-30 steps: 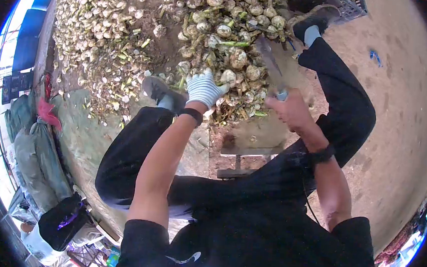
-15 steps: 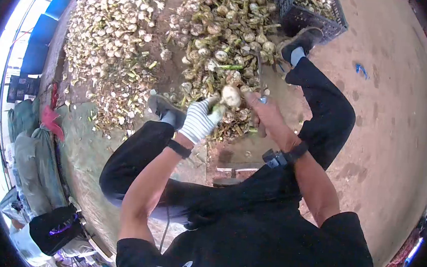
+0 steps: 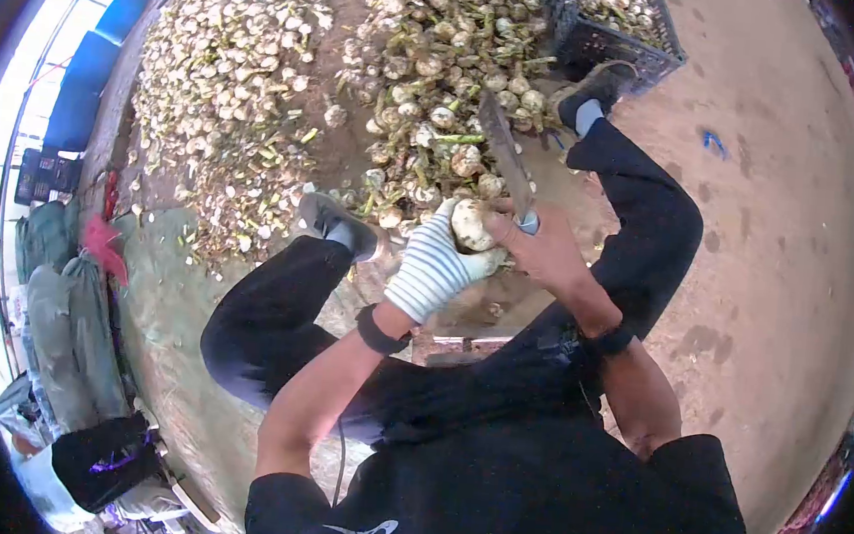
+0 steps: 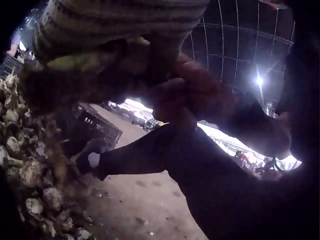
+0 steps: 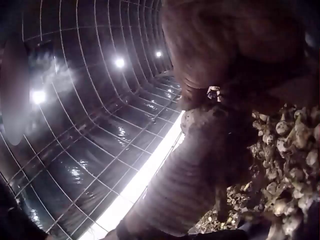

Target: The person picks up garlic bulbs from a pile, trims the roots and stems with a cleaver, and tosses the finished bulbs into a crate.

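In the head view the left hand (image 3: 432, 267), in a white and grey striped glove, grips a pale round bulb (image 3: 472, 224). The bare right hand (image 3: 554, 252) touches the bulb's right side with its fingertips and holds a knife (image 3: 508, 158) by its light blue handle, the broad blade pointing up and away. Both hands are close together above the near edge of a heap of bulbs (image 3: 444, 118). The left wrist view shows the glove (image 4: 120, 25) dark and close up; in the right wrist view the glove (image 5: 175, 190) meets the right hand (image 5: 225, 45).
A second spread of paler bulbs (image 3: 232, 71) lies at the left. A black crate (image 3: 620, 46) holding bulbs stands beyond the right foot. A blue scrap (image 3: 715, 142) lies on the bare floor. Stuffed sacks (image 3: 61, 324) line the left side.
The left hand has come up from the heap with a bulb and drawn it nearer the body. The right hand has moved in to meet it, and the knife blade has changed angle.
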The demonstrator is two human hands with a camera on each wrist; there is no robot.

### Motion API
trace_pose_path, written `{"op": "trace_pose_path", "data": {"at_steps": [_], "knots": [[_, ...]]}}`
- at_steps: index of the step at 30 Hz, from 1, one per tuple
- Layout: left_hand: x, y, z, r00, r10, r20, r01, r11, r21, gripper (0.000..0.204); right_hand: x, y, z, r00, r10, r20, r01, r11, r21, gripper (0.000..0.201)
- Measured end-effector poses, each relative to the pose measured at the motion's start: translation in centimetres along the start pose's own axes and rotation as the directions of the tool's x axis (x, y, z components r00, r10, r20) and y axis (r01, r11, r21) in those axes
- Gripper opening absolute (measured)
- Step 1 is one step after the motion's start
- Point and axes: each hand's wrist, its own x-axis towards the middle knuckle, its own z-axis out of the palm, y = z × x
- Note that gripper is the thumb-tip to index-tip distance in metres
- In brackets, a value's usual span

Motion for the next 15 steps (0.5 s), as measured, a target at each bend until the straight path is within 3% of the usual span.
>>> {"op": "trace_pose_path", "data": {"at_steps": [2, 3, 5, 6, 9, 10, 11, 12, 13, 14, 15], "knots": [[0.4, -0.1, 0.0, 0.999, 0.039, 0.033, -0.031, 0.975, -0.219, 0.056, 0.1, 0.8, -0.3, 0.998, -0.038, -0.041, 0.039, 0.999, 0.028, 0.046], [0.4, 0.2, -0.3, 0.999, 0.039, 0.033, -0.031, 0.975, -0.219, 0.056, 0.1, 0.8, -0.7, 0.998, -0.038, -0.042, 0.039, 0.999, 0.028, 0.046], [0.0, 0.7, -1.5, 0.996, 0.073, 0.043, -0.051, 0.925, -0.376, 0.055, -0.3, 0.6, -1.0, 0.983, -0.113, -0.144, 0.092, 0.985, -0.144, 0.040], [-0.1, 0.4, -1.8, 0.999, 0.049, -0.001, -0.045, 0.924, -0.380, 0.051, -0.3, 0.8, -0.6, 0.984, -0.107, -0.143, 0.087, 0.986, -0.141, 0.040], [0.3, -0.5, -3.2, 0.991, 0.133, 0.026, -0.122, 0.961, -0.250, 0.046, -1.2, 1.4, 0.3, 0.981, -0.194, -0.028, 0.181, 0.951, -0.249, 0.037], [0.6, -3.3, -3.5, 0.966, 0.251, 0.057, -0.257, 0.935, 0.246, 0.048, -1.3, 1.2, 1.1, 0.985, -0.170, 0.041, 0.174, 0.924, -0.341, 0.038], [0.2, -6.5, -3.4, 0.993, 0.010, 0.115, 0.031, 0.937, -0.348, 0.055, -1.3, 1.0, 1.9, 0.984, -0.140, 0.109, 0.174, 0.887, -0.428, 0.038], [-0.1, -6.4, -4.1, 0.966, 0.180, 0.184, -0.201, 0.975, 0.098, 0.061, -1.4, 0.0, 1.9, 0.980, -0.093, 0.178, 0.162, 0.889, -0.428, 0.040], [-0.4, -6.3, -4.7, 0.901, 0.292, 0.321, -0.422, 0.759, 0.495, 0.067, -1.3, -0.3, 2.2, 0.980, -0.086, 0.181, 0.156, 0.892, -0.423, 0.040], [-0.7, -6.6, -4.6, 0.904, 0.283, 0.321, -0.415, 0.763, 0.496, 0.067, -1.2, -0.5, 2.4, 0.979, -0.112, 0.170, 0.175, 0.887, -0.427, 0.040], [-0.8, -7.1, -4.5, 0.947, 0.228, 0.228, -0.290, 0.910, 0.297, 0.070, -1.0, -0.5, 2.6, 0.977, -0.140, 0.160, 0.197, 0.880, -0.431, 0.040]]}}
